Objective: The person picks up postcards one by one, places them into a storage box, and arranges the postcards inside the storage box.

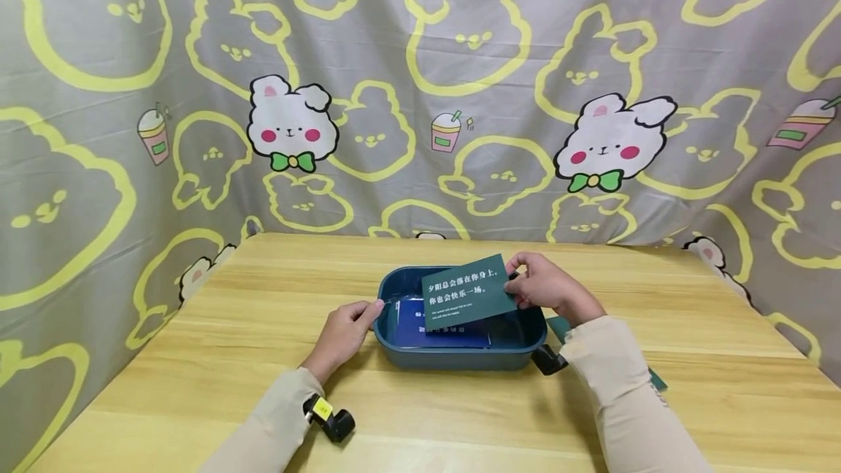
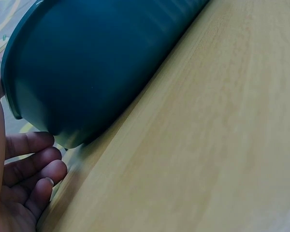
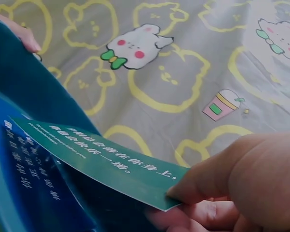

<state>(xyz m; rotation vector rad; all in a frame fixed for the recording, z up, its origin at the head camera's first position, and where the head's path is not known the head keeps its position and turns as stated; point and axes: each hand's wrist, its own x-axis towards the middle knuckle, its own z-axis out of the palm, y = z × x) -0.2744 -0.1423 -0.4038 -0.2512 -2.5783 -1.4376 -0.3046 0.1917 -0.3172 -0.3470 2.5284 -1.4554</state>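
Observation:
A dark teal rectangular basin (image 1: 460, 360) stands on the wooden table. My left hand (image 1: 343, 333) holds the basin's left end at the rim, its thumb up at the edge and the other fingers (image 2: 36, 162) bent below it. Between thumb and fingers, my right hand (image 1: 548, 285) pinches one end of a green card (image 1: 463, 294) printed with white Chinese lines. This card slants over the basin, its far end low above a blue card (image 1: 409, 325) lying inside. The right wrist view shows the green card (image 3: 111, 159) bowed slightly, with white writing on the blue card (image 3: 34, 169) beneath.
Another green card (image 1: 657, 379) lies on the table (image 1: 197, 385) to the right of the basin, mostly hidden under my right forearm. A grey curtain (image 1: 394, 188) with rabbit drawings hangs behind the table and along both sides. Small black cameras (image 1: 335, 422) sit on the wrists.

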